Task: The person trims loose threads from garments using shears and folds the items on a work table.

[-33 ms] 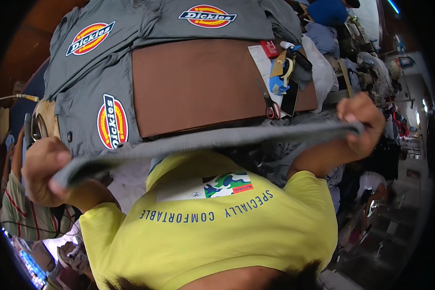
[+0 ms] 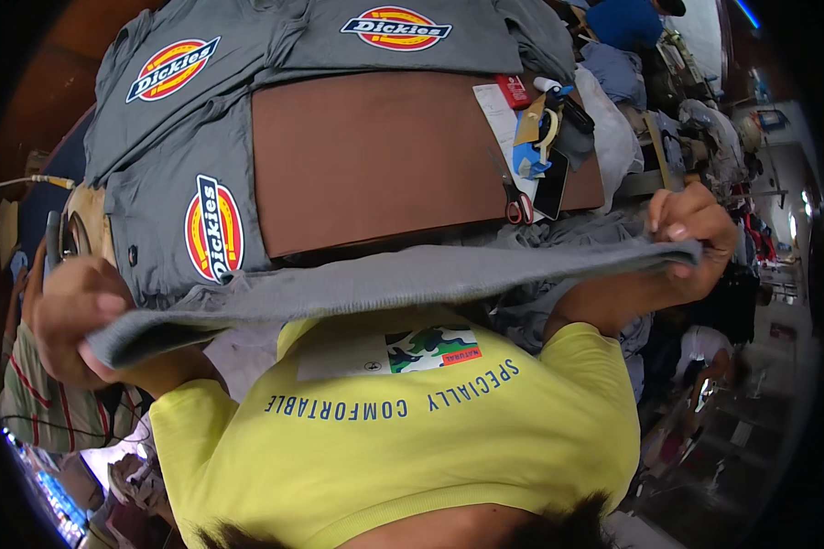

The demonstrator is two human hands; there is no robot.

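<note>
A grey garment with a ribbed edge (image 2: 366,282) is stretched taut between my two hands, in front of my chest. At the left, my left hand (image 2: 78,316) is closed on one end, where the opening of the cloth faces me; the hand is slightly blurred. My right hand (image 2: 696,229) pinches the other end between thumb and fingers, higher up at the right. Beyond the cloth stands a brown flat board (image 2: 366,165). Grey T-shirts with a printed red, yellow and blue emblem (image 2: 215,224) lie along its left and far sides.
On the board's right part lie scissors (image 2: 519,203), a dark phone (image 2: 551,188), a tape roll (image 2: 547,133), a red box (image 2: 515,91) and white paper (image 2: 494,114). A person in a striped shirt (image 2: 32,393) is close at the left. Heaped cloth (image 2: 613,73) lies at the far right.
The grey garment has turned and spread, so more of its ribbed face shows. My right hand has moved slightly right and down; both hands keep hold of the cloth.
</note>
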